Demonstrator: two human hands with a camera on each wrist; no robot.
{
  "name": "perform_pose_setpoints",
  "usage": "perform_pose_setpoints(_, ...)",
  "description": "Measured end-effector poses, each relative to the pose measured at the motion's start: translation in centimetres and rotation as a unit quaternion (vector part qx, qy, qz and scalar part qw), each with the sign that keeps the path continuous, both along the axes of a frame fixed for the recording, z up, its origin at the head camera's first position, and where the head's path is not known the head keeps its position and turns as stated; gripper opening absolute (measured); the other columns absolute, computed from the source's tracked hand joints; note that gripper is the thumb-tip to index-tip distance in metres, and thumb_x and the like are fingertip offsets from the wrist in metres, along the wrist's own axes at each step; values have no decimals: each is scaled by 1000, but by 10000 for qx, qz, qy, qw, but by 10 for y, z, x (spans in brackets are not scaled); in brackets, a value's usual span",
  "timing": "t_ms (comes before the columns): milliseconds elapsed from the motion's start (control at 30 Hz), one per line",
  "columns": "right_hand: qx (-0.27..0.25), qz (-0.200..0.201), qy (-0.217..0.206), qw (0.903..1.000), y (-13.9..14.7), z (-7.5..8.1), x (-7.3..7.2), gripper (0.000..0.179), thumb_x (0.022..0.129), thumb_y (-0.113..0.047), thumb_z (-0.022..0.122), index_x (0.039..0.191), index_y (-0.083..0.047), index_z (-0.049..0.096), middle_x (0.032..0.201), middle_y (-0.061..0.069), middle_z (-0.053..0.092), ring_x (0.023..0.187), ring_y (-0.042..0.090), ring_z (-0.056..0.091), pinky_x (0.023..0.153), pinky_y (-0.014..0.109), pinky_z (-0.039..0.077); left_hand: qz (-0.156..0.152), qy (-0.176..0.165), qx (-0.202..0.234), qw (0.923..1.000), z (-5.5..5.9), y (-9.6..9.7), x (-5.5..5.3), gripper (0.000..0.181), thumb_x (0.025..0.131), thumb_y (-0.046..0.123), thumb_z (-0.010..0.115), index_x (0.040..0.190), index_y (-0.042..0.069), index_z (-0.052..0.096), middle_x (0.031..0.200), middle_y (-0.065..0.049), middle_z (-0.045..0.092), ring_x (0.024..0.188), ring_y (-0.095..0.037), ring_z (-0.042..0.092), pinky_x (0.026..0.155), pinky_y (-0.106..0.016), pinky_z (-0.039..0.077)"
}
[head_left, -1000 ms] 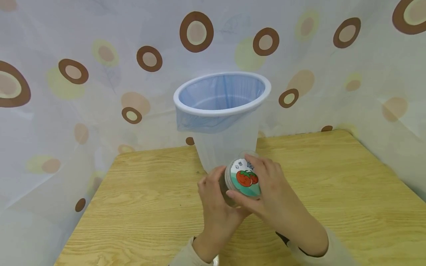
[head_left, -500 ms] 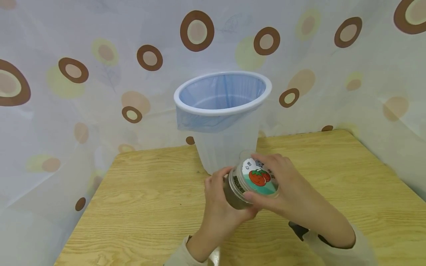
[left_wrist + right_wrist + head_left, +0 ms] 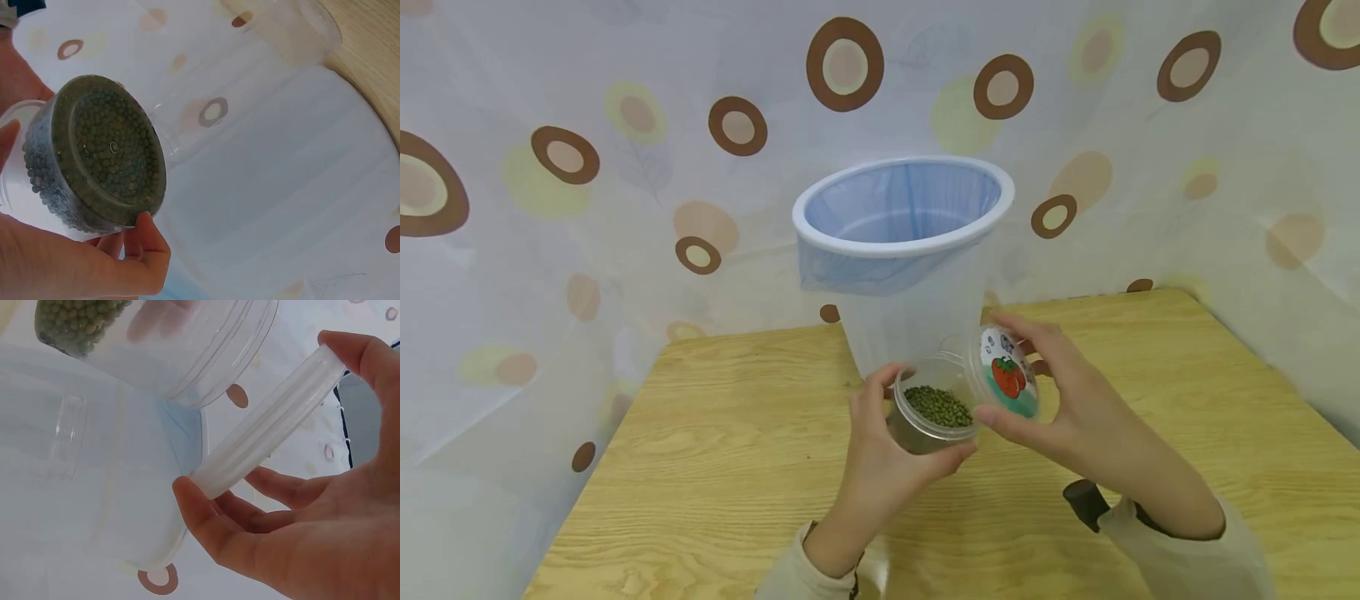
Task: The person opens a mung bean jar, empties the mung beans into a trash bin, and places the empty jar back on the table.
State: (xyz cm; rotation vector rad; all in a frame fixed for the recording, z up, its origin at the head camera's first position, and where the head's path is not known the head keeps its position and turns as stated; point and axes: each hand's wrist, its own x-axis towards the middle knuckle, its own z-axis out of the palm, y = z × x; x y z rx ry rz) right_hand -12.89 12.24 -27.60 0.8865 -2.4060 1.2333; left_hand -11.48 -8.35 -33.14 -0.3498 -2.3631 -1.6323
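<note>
My left hand (image 3: 880,471) grips a clear plastic jar (image 3: 917,435) round its side, tilted. Green mung beans (image 3: 937,406) fill its lower part; the left wrist view shows them through the jar's base (image 3: 112,147). Beside the jar's open mouth, my right hand (image 3: 1078,408) holds its round lid (image 3: 1009,375) by the rim, between thumb and fingers. Tomatoes are printed on the lid's top. Edge-on in the right wrist view, the lid (image 3: 269,422) is apart from the jar's rim (image 3: 240,356).
Just behind the hands stands a white bin (image 3: 910,321) with a blue bag (image 3: 865,271) folded over its rim. Between bin and hands is another clear container (image 3: 44,437), mostly hidden in the head view. A wooden table (image 3: 700,467) lies below, with a patterned curtain (image 3: 647,75) behind.
The right hand has lifted the lid off the jar and moved it to the right, tilting it. The jar's mouth and the beans inside now show from above.
</note>
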Motion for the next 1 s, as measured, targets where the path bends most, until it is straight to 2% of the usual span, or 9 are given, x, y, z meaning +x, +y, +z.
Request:
perform_pose_setpoints(233,-683,34,-340,9971,2,1,-4,86,79,-3,76,149,-19,28,127,6,46,114,13,43,92,11,39,9,-11,413,9991,10,-11,-4,85,67,23,88,136,18,39,132,-6,39,116,-21,37,95,-49,40)
perform_pose_setpoints(433,-1149,141,-470,9922,-1,3,-5,85,77,6,74,147,-20,34,130,0,41,115,16,44,92,16,43,456,46,492,9977,21,-25,-7,86,65,22,89,135,21,41,129,0,42,116,-17,38,91,-42,34)
perform_pose_setpoints(600,-1406,431,-504,9878,-5,1,-3,82,76,9,73,144,-17,36,130,2,44,114,20,47,92,19,44,761,26,566,9955,26,-35,-8,86,64,25,89,135,22,41,127,1,43,114,-17,38,88,-40,34)
perform_pose_setpoints(700,-1304,544,-432,9890,-9,-2,-2,82,75,7,75,143,-19,38,130,0,46,113,20,49,92,21,45,896,46,613,9941,27,-41,-10,85,65,24,89,135,21,41,126,1,44,115,-18,39,89,-40,34)
perform_pose_setpoints(867,-514,585,-188,9968,-19,-11,-1,81,75,-8,81,143,-22,41,132,-7,47,112,14,47,88,26,48,1083,195,633,9919,30,-50,-12,84,66,24,89,134,17,40,127,-1,45,115,-18,39,89,-41,34)
perform_pose_setpoints(1000,-87,849,-468,9952,-30,-19,-1,74,77,-21,81,139,-20,41,129,-6,48,110,13,46,86,30,49,1185,333,634,9904,36,-55,-12,84,66,26,89,134,18,40,127,2,46,114,-16,39,87,-39,32)
